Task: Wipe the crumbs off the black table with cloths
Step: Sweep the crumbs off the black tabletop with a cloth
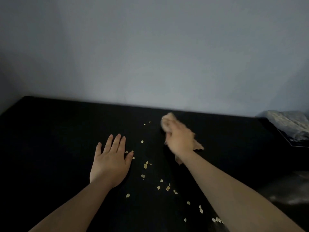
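Note:
Pale yellow crumbs [145, 165] lie scattered in a loose line down the middle of the black table [58, 131], from near the far edge to the near right. My left hand [111, 162] rests flat on the table with its fingers spread, just left of the crumbs. My right hand [178, 141] is blurred and grips a light beige cloth [167, 122] that presses on the table right of the crumbs; part of the cloth sticks out past the fingers and beside the wrist.
A grey wall [150, 56] runs along the table's far edge. At the far right a crumpled pale plastic bag [289, 124] lies on a dark flat object. A blurry pale shape [292, 190] sits past the table's right side.

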Demonstrator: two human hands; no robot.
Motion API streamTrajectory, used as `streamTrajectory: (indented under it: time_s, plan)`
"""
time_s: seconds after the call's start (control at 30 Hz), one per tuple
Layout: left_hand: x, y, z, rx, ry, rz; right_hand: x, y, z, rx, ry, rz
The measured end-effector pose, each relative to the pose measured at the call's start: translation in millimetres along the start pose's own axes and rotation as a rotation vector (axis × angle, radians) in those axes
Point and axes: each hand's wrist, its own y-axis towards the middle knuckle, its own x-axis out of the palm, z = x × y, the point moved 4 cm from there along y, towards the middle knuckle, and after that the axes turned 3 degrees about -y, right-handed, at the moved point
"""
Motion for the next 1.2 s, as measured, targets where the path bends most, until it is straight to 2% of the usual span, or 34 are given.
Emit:
streamTrajectory:
  time_s: [0.07,0.1,0.13,0.17,0.23,0.3,0.33,0.4,0.5,0.57,0.63,0.67,0.7,0.77,0.83,0.87,0.9,0.97,1.03,1.1,1.13,1.17,1.2]
  plan:
    - [-1,0,0,-0.001,0.001,-0.002,0,-28,-18,-0.323,0.097,-0.115]
    - [-1,1,0,-0.002,0.002,-0.002,-2,-31,-13,-0.406,0.132,-0.151]
    - [-2,1,1,-0.001,0.002,-0.004,-3,-25,0,-0.415,0.133,-0.133]
    - [-2,0,1,-0.001,-0.001,-0.005,-2,-12,19,-0.331,0.099,-0.080]
    - [-2,0,1,0.000,-0.003,0.001,-2,26,63,0.066,0.009,0.012]
    - [-2,0,0,0.002,-0.003,0.006,-6,52,79,0.437,-0.026,0.001]
    - [-1,1,0,0.003,-0.003,0.006,-2,63,71,0.495,-0.014,-0.029]
    - [-1,0,0,0.000,-0.006,0.008,8,76,38,0.387,-0.008,-0.060]
    - [-1,1,0,-0.005,-0.012,0.001,23,60,-27,-0.097,0.102,-0.074]
    - [-2,1,0,-0.003,-0.023,-0.003,26,21,-55,-0.429,0.227,-0.205]
    - [-3,1,0,0.002,-0.038,0.002,19,-6,-50,-0.647,0.278,-0.347]
    - [-4,0,0,0.004,-0.044,0.005,15,-4,-37,-0.675,0.261,-0.335]
    - [-4,0,0,0.004,-0.050,0.007,11,6,-20,-0.630,0.258,-0.263]
    - [-5,-1,0,0.001,-0.058,0.009,7,42,16,-0.301,0.222,-0.086]
    - [-5,-2,0,-0.002,-0.057,0.011,8,72,29,0.085,0.098,-0.051]
    - [-6,-2,0,-0.002,-0.056,0.011,10,77,20,0.163,0.037,-0.054]
    - [-6,-2,0,-0.002,-0.058,0.014,13,76,5,0.132,0.013,-0.060]
    - [-7,-2,-1,-0.007,-0.072,0.026,18,55,-28,-0.131,0.089,-0.063]
    - [-7,-2,-1,-0.005,-0.077,0.032,24,6,-45,-0.487,0.210,-0.178]
    - [-7,-2,-1,-0.003,-0.088,0.035,15,-36,-37,-0.720,0.253,-0.336]
    - [-7,-2,-1,-0.005,-0.096,0.036,9,-40,-26,-0.771,0.234,-0.322]
    - [-8,-2,-1,-0.008,-0.104,0.036,6,-30,-12,-0.754,0.204,-0.236]
    - [-8,-2,-1,-0.012,-0.108,0.033,5,-11,5,-0.646,0.171,-0.118]
